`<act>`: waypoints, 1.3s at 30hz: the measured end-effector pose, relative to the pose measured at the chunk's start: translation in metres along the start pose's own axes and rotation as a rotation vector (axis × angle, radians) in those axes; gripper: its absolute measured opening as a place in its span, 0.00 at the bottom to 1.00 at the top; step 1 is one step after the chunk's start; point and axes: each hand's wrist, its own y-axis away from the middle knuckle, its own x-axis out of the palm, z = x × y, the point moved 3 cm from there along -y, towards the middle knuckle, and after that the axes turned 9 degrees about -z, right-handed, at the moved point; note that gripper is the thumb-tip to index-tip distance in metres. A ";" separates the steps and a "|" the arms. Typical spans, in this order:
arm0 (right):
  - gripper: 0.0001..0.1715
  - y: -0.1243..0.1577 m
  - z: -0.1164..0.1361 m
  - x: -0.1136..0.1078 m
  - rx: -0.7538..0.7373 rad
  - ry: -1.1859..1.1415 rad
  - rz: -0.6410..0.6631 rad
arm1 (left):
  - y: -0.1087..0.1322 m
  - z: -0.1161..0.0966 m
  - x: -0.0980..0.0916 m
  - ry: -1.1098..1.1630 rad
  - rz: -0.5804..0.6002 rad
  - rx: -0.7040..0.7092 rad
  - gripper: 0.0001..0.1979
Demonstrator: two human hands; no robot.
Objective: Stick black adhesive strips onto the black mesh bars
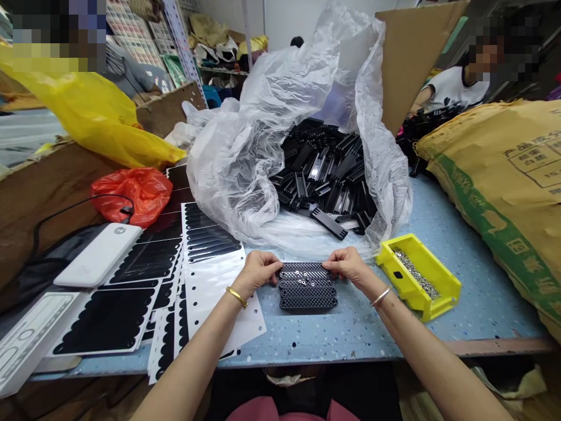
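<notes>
Left hand [258,272] and right hand [348,264] pinch opposite ends of the top black strip [305,271] in a stack near the table [482,292] front edge, yellow tray [418,275] just right

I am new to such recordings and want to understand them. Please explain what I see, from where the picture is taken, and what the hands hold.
There is no machine: a person works with two bare hands. The one picture comes from a camera on that person's head, looking forward and down. The left hand and right hand touch the two ends of a row of black perforated strips on the blue table; whether they pinch it I cannot tell. Right of them stands a yellow tray holding small metal parts. Behind is a clear bag full of black parts. At the left lie sheets of black stickers. Another person sits far right.
</notes>
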 end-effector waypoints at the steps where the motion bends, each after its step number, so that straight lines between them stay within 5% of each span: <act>1: 0.13 0.000 -0.001 0.000 0.001 0.001 0.000 | 0.000 0.000 0.000 0.006 -0.002 -0.003 0.09; 30: 0.13 0.001 0.001 0.000 0.001 0.014 -0.005 | -0.011 0.000 -0.001 0.179 0.199 -0.018 0.12; 39: 0.14 0.000 -0.001 0.000 -0.010 0.018 -0.003 | -0.004 0.003 0.001 0.071 0.093 0.057 0.09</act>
